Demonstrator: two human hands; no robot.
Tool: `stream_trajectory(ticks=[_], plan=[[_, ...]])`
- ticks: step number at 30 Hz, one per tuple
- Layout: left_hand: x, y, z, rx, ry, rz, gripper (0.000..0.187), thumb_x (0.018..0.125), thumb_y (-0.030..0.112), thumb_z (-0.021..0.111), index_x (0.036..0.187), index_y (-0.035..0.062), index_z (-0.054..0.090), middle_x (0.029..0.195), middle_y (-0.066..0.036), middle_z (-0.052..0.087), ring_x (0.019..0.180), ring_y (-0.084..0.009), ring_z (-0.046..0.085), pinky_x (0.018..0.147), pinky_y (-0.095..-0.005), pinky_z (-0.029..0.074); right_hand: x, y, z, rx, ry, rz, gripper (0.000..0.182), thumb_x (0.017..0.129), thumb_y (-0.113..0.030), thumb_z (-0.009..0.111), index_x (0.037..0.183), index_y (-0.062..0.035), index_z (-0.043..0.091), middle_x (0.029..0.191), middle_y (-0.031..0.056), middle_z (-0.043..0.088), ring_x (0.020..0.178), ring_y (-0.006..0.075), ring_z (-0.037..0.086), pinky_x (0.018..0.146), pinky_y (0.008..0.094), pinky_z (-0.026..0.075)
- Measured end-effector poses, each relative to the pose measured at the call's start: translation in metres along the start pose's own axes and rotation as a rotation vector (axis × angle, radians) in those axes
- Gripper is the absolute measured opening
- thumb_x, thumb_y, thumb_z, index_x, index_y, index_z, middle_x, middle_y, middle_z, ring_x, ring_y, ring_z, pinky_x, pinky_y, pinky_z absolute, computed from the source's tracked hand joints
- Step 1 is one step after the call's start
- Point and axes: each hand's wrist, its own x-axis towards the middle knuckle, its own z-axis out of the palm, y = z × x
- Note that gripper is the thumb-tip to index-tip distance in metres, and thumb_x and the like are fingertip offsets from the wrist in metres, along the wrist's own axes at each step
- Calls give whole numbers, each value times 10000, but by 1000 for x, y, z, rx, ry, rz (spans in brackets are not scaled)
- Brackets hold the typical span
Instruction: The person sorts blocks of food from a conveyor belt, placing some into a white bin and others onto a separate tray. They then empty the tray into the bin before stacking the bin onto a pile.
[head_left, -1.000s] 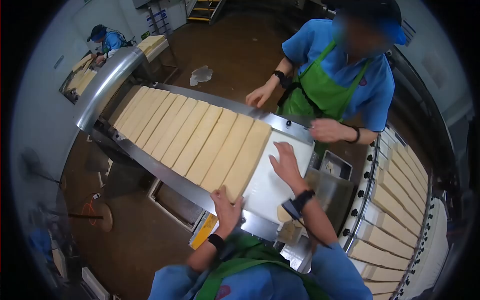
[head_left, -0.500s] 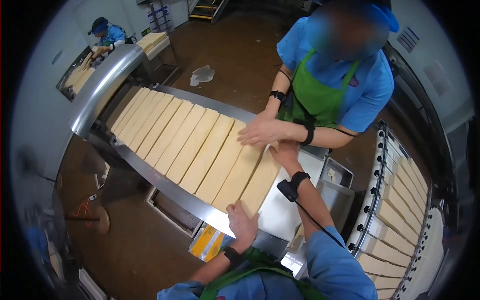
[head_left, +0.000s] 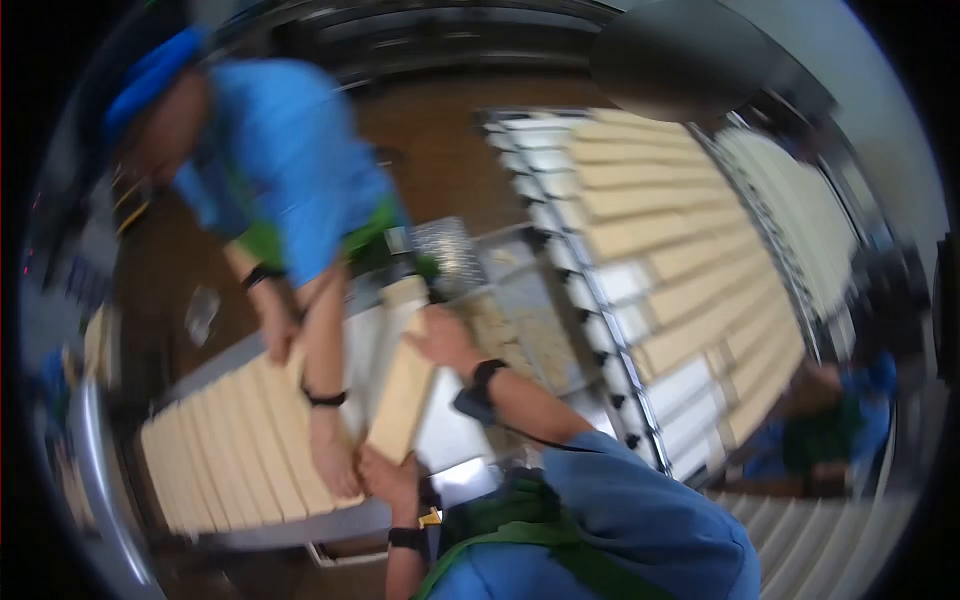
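A long, pale yellow dough slab (head_left: 404, 392) lies slantwise between my two hands on the white board (head_left: 445, 435). My left hand (head_left: 390, 477) grips its near end, fingers closed round the edge. Further up, my right hand (head_left: 443, 338) holds the far part of the same slab, with the fingers at its side. To the left is a row of similar dough slabs (head_left: 235, 450) packed side by side. A co-worker's hand (head_left: 335, 465) rests at the right end of that row, close to my left hand. Motion blur softens the slab edges.
The co-worker (head_left: 290, 170) leans in from the left. On the right, a conveyor (head_left: 640, 385) carries rows of dough slabs, and another person (head_left: 825, 420) stands beyond it. A metal tray (head_left: 540, 310) with dough scraps sits beyond my right arm.
My view has swung right, towards the conveyor. One slab now lies apart from the row, between my hands. The co-worker's hands have moved down along the row's end.
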Motion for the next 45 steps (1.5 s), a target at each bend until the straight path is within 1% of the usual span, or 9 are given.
stream_trajectory(ticks=[7,10,16,20,25,32,35,37,45], plan=[[-56,70,5,-315,153,423,803,687,96,875,1396,35,502,1354,-242,455,1214,-457,525,1039,-491,451,-117,30,-129,4,476,108,516,906,-341,714,1253,17,579,1142,240,585,1085,439,559,952,513,469],[-86,147,-7,-347,43,587,762,729,35,808,1426,58,500,1383,-239,432,1250,-457,501,1063,-479,430,-181,80,-198,-113,869,132,484,906,-301,713,1257,6,586,1134,230,594,1092,441,562,953,507,461],[-165,251,-29,-320,-238,1059,779,763,68,800,1471,83,477,1401,-245,403,1227,-454,485,1045,-503,421,-306,168,-310,-175,1174,477,356,1001,-280,627,1195,18,631,1101,245,663,1019,449,649,889,489,518],[-213,284,-25,-228,-560,1130,775,790,150,835,1470,89,468,1340,-228,425,1209,-436,510,1014,-488,454,-350,227,-341,-177,1135,613,393,1020,-349,590,1166,11,650,1094,255,690,1029,456,663,883,481,532],[-229,307,2,-218,-680,1138,696,866,185,783,1479,102,464,1317,-235,448,1180,-465,551,1004,-508,474,-349,265,-371,-424,483,914,649,976,-585,559,1105,41,673,1009,269,723,1020,423,689,1009,533,451],[-225,318,-1,-193,-703,1140,617,923,205,722,1479,113,469,1300,-231,493,1176,-447,586,1001,-512,492,-343,256,-367,-572,473,903,705,950,-631,568,1185,27,665,1019,222,740,1000,387,707,1083,579,355],[-227,321,-8,-194,-742,1101,601,938,213,709,1479,107,470,1308,-226,498,1163,-446,594,999,-500,496,-344,248,-369,-507,456,946,702,937,-595,615,1253,31,645,1108,228,717,1105,370,668,1118,566,331],[-227,322,-3,-216,-744,1104,585,953,217,690,1482,106,465,1307,-224,500,1151,-441,599,995,-497,496,-348,246,-367,-771,761,632,642,934,-504,667,1297,24,630,1235,237,666,1230,358,593,1156,573,290],[-238,337,52,-338,-704,1177,573,1013,230,591,1526,81,385,1327,-218,472,1167,-426,574,977,-523,477,-364,227,-343,-651,698,749,594,951,-375,686,1390,5,561,1411,232,552,1406,387,439,1175,645,230]])
